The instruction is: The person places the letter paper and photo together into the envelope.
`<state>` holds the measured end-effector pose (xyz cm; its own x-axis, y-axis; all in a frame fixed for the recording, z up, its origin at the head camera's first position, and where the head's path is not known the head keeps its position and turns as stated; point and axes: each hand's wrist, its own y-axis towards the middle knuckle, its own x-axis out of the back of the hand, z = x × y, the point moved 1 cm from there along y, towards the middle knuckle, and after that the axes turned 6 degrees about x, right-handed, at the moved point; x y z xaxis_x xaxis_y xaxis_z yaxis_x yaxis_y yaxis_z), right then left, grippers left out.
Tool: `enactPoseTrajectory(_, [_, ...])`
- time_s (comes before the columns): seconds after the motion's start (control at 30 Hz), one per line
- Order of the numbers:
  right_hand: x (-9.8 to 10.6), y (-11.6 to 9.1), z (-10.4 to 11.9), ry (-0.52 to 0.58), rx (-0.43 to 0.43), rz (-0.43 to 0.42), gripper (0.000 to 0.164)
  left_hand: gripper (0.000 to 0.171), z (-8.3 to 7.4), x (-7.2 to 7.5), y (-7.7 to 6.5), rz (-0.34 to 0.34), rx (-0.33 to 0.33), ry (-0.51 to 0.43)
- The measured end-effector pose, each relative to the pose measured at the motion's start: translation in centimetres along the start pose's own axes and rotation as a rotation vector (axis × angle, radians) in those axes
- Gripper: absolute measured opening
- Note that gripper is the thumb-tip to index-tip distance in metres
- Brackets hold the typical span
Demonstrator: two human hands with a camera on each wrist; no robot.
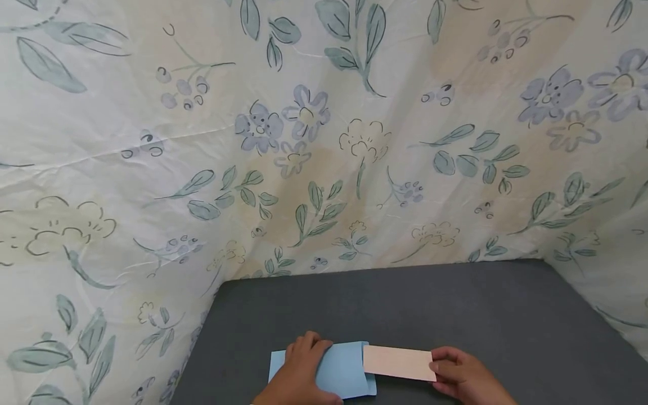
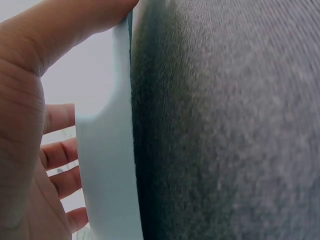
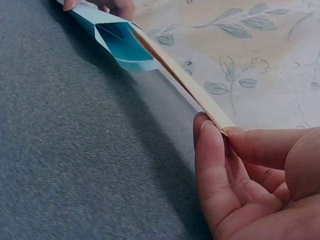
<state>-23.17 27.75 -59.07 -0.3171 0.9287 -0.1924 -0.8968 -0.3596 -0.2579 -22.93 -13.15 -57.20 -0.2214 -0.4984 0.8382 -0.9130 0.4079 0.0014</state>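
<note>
A light blue paper envelope (image 1: 346, 368) lies low in the head view, its open end facing right. My left hand (image 1: 302, 368) grips it across the middle, thumb at the near edge and fingers at the far edge. In the left wrist view, the thumb and fingers stand on either side of the envelope (image 2: 110, 180). A peach folded card (image 1: 397, 363) reaches into the envelope's mouth, with most of its length outside. My right hand (image 1: 462, 376) pinches the card's outer end. The right wrist view shows the mouth of the envelope (image 3: 131, 47) gaping around the card's inner end.
A dark grey cloth-like tabletop (image 1: 405, 304) lies under both hands. Floral fabric (image 1: 324, 152) hangs behind the table and along its sides, meeting the table's back edge.
</note>
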Motion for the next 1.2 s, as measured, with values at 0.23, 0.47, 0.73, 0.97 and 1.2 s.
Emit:
enactPoseTrajectory(0.23, [0.4,-0.1,0.2,0.009,-0.010,-0.033,0.032,0.101,-0.1,0.3,-0.1,-0.001,0.037,0.008])
enactPoseTrajectory(0.47, [-0.4,0.3,-0.1,-0.019,-0.024,-0.032,0.036,0.100,-0.1,-0.2,0.1,-0.006,-0.041,-0.019])
enactPoseTrajectory(0.73, [-1.6,1.0,-0.2,-0.007,-0.048,0.003,0.035,0.097,-0.1,-0.8,0.3,0.003,-0.107,-0.023])
enactPoseTrajectory(0.97, [-2.6,1.6,-0.7,0.004,-0.051,0.015,0.033,0.095,-0.6,-0.9,0.3,0.019,-0.128,-0.025])
enactPoseTrajectory(1.2, [-3.6,1.9,-0.8,-0.001,-0.061,0.005,0.028,0.094,-0.6,-1.5,0.6,0.029,-0.146,-0.005])
